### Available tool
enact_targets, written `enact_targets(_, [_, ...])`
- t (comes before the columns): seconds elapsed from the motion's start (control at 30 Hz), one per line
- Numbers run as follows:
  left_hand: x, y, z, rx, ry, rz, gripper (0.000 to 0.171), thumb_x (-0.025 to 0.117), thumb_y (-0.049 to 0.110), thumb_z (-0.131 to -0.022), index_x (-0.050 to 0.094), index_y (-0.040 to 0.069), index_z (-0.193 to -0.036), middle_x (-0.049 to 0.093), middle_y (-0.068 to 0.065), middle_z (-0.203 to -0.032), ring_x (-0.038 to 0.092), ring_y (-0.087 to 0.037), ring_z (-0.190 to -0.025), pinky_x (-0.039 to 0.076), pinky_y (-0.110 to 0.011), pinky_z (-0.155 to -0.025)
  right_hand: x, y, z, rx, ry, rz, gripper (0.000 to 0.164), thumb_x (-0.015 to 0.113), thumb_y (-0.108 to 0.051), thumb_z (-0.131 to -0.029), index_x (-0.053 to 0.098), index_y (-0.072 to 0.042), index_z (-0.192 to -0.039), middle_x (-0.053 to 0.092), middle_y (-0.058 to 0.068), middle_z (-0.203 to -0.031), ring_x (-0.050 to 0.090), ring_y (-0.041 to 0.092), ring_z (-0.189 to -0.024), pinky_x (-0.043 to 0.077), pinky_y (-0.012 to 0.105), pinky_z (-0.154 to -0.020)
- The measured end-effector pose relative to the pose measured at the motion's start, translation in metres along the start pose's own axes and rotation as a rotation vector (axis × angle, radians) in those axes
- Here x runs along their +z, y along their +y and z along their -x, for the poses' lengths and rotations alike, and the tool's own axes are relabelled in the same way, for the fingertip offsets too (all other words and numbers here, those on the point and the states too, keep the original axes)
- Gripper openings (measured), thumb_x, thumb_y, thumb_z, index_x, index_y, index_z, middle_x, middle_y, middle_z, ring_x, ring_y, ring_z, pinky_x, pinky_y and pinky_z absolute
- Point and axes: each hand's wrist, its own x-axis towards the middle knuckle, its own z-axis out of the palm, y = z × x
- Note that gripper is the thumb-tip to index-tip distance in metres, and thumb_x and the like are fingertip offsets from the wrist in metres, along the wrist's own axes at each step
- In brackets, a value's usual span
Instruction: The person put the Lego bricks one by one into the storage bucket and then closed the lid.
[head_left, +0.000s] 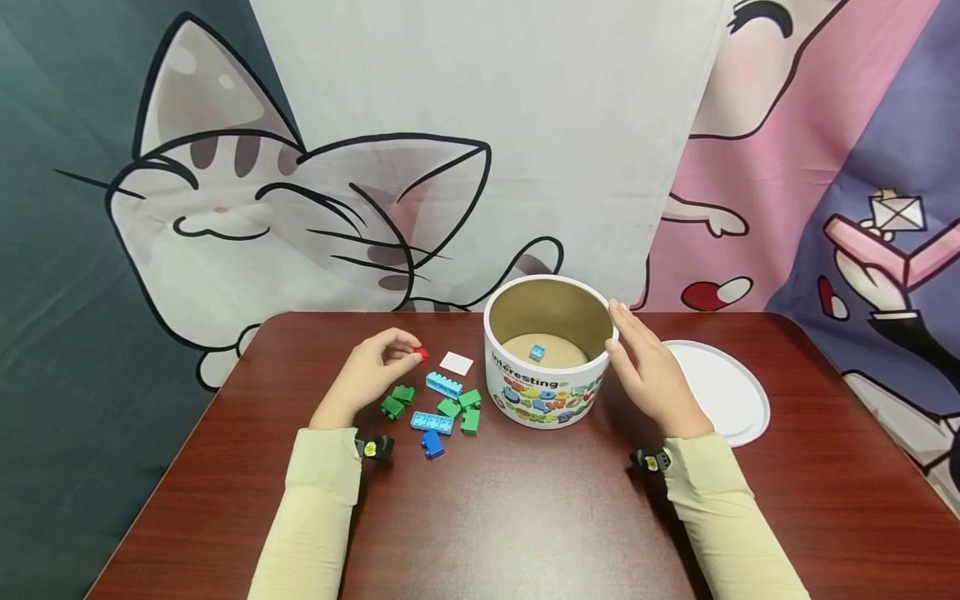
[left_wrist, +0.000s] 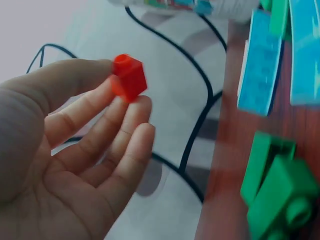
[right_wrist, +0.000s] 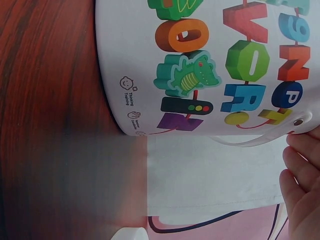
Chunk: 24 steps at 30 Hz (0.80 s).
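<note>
Left hand: We found the left hand [head_left: 375, 368] pinching a red brick [head_left: 422, 355] between thumb and fingertips, held up off the tabletop [head_left: 510, 517].
Red brick: It sat on the side of the hand facing the bucket; we saw a stud beside the thumb, but could not tell its long axis.
White card: Just beyond the brick, we saw a white card [head_left: 456, 363] lying flat, between it and the bucket.
Bucket: We saw the printed bucket [head_left: 543, 396] standing upright and open-topped to the brick's right, apart from it.
Right hand: Nearer the bucket of the two, the right hand [head_left: 654, 377] lay straight-fingered against its right rim, clasping nothing we could see.
Bucket floor: Inside, we spotted one small blue brick [head_left: 537, 352].
Loose bricks: Near the left hand, we saw green bricks [head_left: 470, 422], two long light-blue bricks [head_left: 432, 423] and a dark-blue brick [head_left: 432, 444].
White lid: Beyond the right hand, we saw the white lid [head_left: 723, 392] lying flat.
</note>
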Motion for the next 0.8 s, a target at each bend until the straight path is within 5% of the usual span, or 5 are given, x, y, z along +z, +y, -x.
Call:
enact_targets(0.43, [0.024,0.015,-0.006,-0.008,0.020,0.210,0.026,0.070,0.029,-0.097,0.068,0.011,-0.116,0.070,-0.006,-0.108,0.068,-0.021,-0.097,0.055,-0.037,-0.085,-0.003,0.001,0.000,-0.005,0.005,0.014,0.055,0.054,-0.028,-0.105,0.042,-0.009,-0.154,0.042,0.012,-0.157,0.037,0.029,-0.147,0.028,0.043,-0.120])
enact_targets(0.8, [0.031,0.042,-0.002,0.083,0.118,0.281,0.025,0.071,0.022,-0.097,0.068,0.008,-0.117,0.070,-0.008,-0.110,0.067,-0.021,-0.104,0.054,-0.032,-0.096,0.002,0.000,0.000,-0.052,0.023,0.056,0.053,0.053,-0.025,-0.105,0.043,-0.004,-0.153,0.044,0.014,-0.156,0.040,0.035,-0.144,0.025,0.038,-0.121])
